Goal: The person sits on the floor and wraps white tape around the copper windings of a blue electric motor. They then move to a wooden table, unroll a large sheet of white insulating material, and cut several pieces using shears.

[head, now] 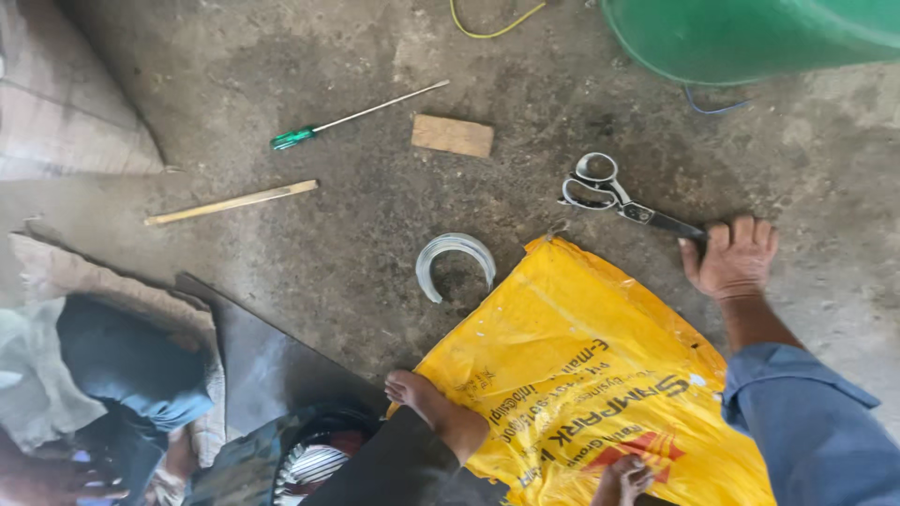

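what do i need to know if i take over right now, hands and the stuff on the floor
Right hand: closed over the blade end of the scissors, which lie on the floor.
Left hand: on the near edge of the yellow bag; grip unclear.
Bare foot: at the bag's left corner.
Curved metal piece, screwdriver, wood block and stick lie untouched.
No cut shows in the bag.

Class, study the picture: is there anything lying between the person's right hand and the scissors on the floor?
Nothing visible. The right hand already rests on the blade end of the scissors, at the edge of the yellow bag. The left hand grips that bag's near edge, away from the scissors.
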